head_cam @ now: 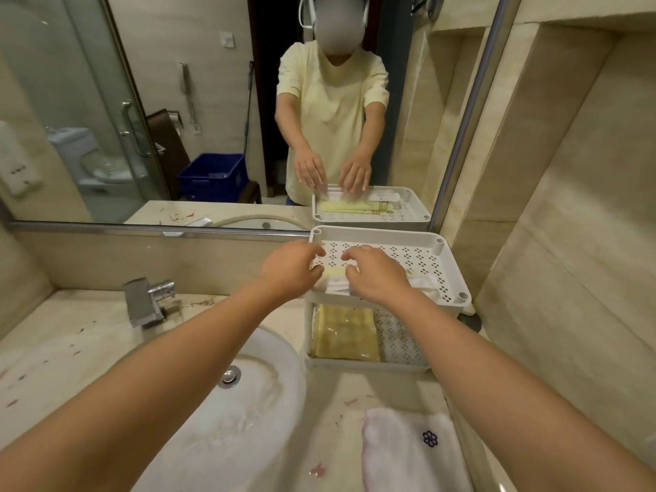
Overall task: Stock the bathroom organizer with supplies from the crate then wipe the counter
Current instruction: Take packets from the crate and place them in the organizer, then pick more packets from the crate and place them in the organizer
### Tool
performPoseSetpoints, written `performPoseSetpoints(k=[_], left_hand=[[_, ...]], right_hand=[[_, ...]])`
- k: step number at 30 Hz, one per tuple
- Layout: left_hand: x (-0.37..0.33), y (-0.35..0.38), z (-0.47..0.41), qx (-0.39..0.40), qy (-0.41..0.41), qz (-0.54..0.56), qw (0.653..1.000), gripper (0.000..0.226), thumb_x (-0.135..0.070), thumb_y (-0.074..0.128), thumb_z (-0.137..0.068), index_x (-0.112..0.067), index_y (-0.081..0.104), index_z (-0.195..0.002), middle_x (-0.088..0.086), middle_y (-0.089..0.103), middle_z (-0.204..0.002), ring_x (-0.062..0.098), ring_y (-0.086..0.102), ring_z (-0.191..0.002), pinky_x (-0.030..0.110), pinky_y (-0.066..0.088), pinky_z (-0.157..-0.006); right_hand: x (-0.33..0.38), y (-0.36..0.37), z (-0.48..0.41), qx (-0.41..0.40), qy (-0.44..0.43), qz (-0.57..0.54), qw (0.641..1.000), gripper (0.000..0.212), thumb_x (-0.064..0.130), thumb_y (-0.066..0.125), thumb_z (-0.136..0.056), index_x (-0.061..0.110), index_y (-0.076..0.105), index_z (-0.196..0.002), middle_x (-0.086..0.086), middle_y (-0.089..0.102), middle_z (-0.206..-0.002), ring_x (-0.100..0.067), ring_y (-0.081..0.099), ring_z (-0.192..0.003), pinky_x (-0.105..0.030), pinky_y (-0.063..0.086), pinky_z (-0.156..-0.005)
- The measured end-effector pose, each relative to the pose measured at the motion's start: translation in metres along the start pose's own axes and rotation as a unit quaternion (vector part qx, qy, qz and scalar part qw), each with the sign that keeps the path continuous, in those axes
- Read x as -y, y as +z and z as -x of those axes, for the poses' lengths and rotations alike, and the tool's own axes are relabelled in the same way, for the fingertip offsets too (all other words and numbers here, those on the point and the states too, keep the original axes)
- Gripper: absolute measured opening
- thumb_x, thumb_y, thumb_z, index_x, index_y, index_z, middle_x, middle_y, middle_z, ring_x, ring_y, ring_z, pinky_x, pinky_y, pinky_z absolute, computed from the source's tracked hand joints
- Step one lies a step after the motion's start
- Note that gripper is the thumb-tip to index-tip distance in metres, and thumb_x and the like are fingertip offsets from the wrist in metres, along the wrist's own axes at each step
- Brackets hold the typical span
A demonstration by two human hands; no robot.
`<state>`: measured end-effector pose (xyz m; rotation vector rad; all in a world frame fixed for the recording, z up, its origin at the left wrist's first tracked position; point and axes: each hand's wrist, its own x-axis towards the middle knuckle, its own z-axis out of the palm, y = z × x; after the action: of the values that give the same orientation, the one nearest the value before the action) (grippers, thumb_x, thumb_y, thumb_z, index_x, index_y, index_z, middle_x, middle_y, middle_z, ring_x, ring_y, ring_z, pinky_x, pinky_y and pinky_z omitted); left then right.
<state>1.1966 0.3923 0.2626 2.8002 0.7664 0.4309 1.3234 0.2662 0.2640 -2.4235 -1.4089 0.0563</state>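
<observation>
Our left hand [289, 269] and right hand [376, 275] curled over packets [335, 272] in the top tray [408, 257], grasp unclear; we judged squaring them flat best.

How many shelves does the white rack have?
2. The top shelf is under the left hand and right hand; the bottom shelf sits below it, holding a yellow pack.

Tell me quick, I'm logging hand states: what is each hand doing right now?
Left hand: open, fingers touching the packets in the top tray.
Right hand: open, fingers touching the same packets.
</observation>
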Motion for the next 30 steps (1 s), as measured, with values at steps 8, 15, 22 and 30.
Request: performPoseSetpoints(k=[8, 15, 22, 30], left_hand=[[0.05, -0.047, 0.087, -0.009, -0.081, -0.042, 0.996, 0.045, -0.04, 0.057, -0.093, -0.024, 0.05, -0.134, -0.003, 0.056, -0.131, 0.016, 0.056, -0.114, 0.035, 0.051, -0.088], [0.1, -0.074, 0.192, 0.02, -0.181, -0.079, 0.98, 0.047, -0.043, 0.059, -0.089, -0.025, 0.05, -0.132, -0.002, 0.054, -0.132, 0.019, 0.053, -0.118, 0.037, 0.048, -0.092], [0.135, -0.09, 0.325, 0.04, -0.279, -0.116, 0.952, 0.052, -0.046, 0.057, -0.09, -0.027, 0.045, -0.136, -0.001, 0.05, -0.133, 0.02, 0.051, -0.118, 0.037, 0.046, -0.091], [0.158, -0.104, 0.47, 0.044, -0.391, -0.12, 0.911, 0.053, -0.045, 0.055, -0.089, -0.027, 0.044, -0.138, -0.002, 0.048, -0.135, 0.02, 0.05, -0.12, 0.039, 0.048, -0.091]], right_hand=[[0.088, 0.014, 0.018, 0.018, -0.081, 0.02, 0.996, 0.04, 0.027, 0.046, -0.093, 0.025, 0.053, -0.133, 0.001, 0.053, -0.137, -0.022, 0.051, -0.122, -0.038, 0.045, -0.091], [0.175, 0.049, 0.059, 0.1, -0.162, 0.061, 0.98, 0.046, 0.034, 0.053, -0.088, 0.024, 0.05, -0.134, -0.003, 0.053, -0.136, -0.025, 0.049, -0.124, -0.039, 0.044, -0.096], [0.267, 0.09, 0.125, 0.142, -0.269, 0.082, 0.949, 0.048, 0.034, 0.051, -0.089, 0.019, 0.048, -0.135, -0.006, 0.05, -0.136, -0.028, 0.047, -0.124, -0.04, 0.044, -0.094], [0.36, 0.132, 0.199, 0.183, -0.38, 0.078, 0.903, 0.054, 0.033, 0.053, -0.09, 0.02, 0.043, -0.141, -0.005, 0.047, -0.14, -0.027, 0.045, -0.128, -0.037, 0.042, -0.099]])
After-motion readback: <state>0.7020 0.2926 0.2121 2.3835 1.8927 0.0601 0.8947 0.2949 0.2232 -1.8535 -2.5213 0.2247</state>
